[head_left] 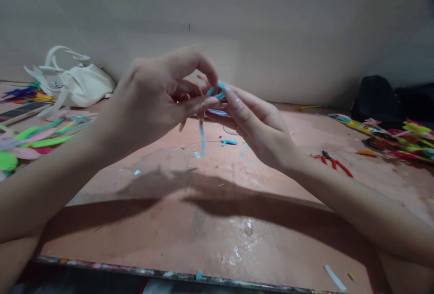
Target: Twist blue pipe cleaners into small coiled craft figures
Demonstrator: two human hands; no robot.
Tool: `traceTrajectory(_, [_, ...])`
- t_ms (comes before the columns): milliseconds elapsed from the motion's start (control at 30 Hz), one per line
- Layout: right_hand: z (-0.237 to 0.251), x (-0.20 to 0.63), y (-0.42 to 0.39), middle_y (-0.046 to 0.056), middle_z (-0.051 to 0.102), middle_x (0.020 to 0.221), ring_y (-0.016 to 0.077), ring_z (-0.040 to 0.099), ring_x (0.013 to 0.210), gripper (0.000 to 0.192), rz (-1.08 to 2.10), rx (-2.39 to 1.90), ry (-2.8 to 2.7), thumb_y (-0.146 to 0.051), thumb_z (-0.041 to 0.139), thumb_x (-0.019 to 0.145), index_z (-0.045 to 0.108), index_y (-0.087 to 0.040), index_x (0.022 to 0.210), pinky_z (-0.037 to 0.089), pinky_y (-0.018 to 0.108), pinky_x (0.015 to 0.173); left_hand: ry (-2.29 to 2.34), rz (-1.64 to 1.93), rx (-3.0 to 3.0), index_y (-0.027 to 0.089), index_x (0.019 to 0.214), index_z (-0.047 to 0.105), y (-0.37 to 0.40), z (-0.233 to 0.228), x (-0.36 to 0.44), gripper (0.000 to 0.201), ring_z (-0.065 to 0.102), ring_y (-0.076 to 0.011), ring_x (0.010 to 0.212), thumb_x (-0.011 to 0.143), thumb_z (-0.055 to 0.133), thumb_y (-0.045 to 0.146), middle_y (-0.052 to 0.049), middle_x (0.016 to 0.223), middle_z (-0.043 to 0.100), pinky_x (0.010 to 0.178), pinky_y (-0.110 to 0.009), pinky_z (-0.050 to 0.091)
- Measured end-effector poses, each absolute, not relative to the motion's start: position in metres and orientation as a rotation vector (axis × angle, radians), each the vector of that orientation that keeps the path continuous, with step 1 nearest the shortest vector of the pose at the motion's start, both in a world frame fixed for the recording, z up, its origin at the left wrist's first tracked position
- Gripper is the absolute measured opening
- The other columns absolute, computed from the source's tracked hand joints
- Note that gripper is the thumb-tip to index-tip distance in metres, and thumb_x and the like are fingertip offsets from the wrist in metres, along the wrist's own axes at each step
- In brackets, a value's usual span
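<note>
At the frame's centre, a blue strip (pixel 210 104) was pinched between the fingers of the left hand (pixel 159 95) and the right hand (pixel 257 126), above the table (pixel 203 221). Red pliers (pixel 334 162) were seen at right, a white bag (pixel 77 81) at upper left.

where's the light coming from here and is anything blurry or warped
Head view: light seems to come from above and ahead, since the hands and forearms throw a broad dark shadow toward the near table edge; a wet-looking patch glints; the left hand, right hand and blue strip are slightly soft; forearms bulge at the frame edges, wide-lens distortion; the far corners are dim.
</note>
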State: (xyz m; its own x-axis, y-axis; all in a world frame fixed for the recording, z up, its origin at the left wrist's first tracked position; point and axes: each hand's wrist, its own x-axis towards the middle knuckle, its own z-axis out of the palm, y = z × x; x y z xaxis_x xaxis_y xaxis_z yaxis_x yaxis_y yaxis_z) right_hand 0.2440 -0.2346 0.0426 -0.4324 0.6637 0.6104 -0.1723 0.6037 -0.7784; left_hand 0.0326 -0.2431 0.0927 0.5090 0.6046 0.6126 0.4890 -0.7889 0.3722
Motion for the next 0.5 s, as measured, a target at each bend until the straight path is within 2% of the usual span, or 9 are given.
traceTrajectory(133, [0.044,0.241,-0.237,0.005,0.08,0.12,0.0222,0.075,0.126,0.04,1.08,-0.427,-1.778,-0.054,0.062,0.109,0.079,-0.021,0.126,0.063,0.044,0.113,1.051,1.302,2.773,0.026,0.108,0.067,-0.246,0.087,0.036,0.008,0.075,-0.0156,0.076,0.102,0.071,0.032,0.004,0.082,0.078,0.068,-0.026,0.053])
traceTrajectory(300, [0.047,0.245,-0.228,0.005,0.084,0.106,0.0231,0.079,0.116,0.04,1.135,-0.503,-1.691,-0.056,0.078,0.097,0.085,-0.019,0.109,0.067,0.04,0.105,1.043,1.23,2.796,0.033,0.125,0.059,-0.243,0.076,0.039,0.022,0.073,-0.0169,0.067,0.104,0.068,0.033,0.006,0.078,0.075,0.061,-0.031,0.053])
traceTrajectory(400, [0.048,0.247,-0.223,0.006,0.084,0.102,0.0228,0.08,0.111,0.041,1.123,-0.55,-1.639,-0.059,0.083,0.091,0.086,-0.02,0.102,0.068,0.037,0.099,1.01,1.212,2.741,0.033,0.129,0.053,-0.24,0.072,0.041,0.03,0.067,-0.0162,0.058,0.104,0.069,0.034,0.007,0.072,0.069,0.059,-0.033,0.051])
traceTrajectory(500, [0.045,0.249,-0.216,0.006,0.083,0.1,0.0199,0.08,0.1,0.042,1.08,-0.582,-1.616,-0.061,0.084,0.089,0.086,-0.02,0.099,0.068,0.033,0.09,1.012,1.241,2.674,0.031,0.132,0.05,-0.233,0.069,0.04,0.037,0.065,-0.0153,0.058,0.103,0.072,0.032,0.009,0.069,0.066,0.06,-0.033,0.051])
